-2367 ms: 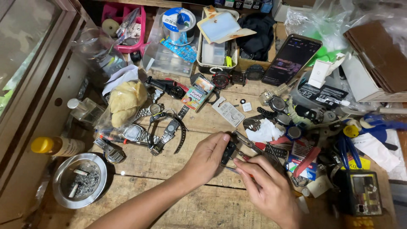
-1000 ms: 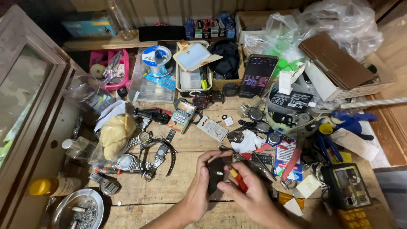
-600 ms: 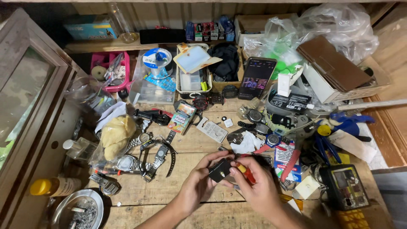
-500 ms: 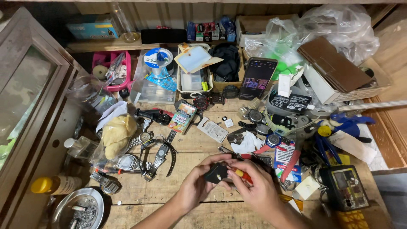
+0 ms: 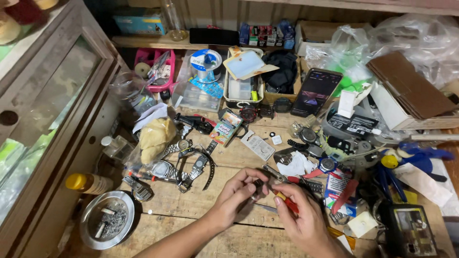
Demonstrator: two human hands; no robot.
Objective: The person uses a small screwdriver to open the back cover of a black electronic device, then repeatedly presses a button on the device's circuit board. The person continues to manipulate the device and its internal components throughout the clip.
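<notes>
Step in hand, as I read it: fine work on small dark part (image 5: 258, 187), held above tabletop (image 5: 201, 205) front centre. My left hand (image 5: 235, 195) pinches part between thumb and fingertips. My right hand (image 5: 302, 217) closed around red-handled tool (image 5: 286, 202), tip meeting part. Part mostly hidden by fingers; can't tell its kind. Next move, my judgement: steady pinch, small precise tool pressure, no slip. Wristwatches (image 5: 184, 165) lie left of hands, ashtray (image 5: 107, 225) far left.

Left hand (image 5: 236, 193) and right hand (image 5: 299, 215) meet (fingers (image 5: 248, 177) curled, pinching) low over the bench.
</notes>
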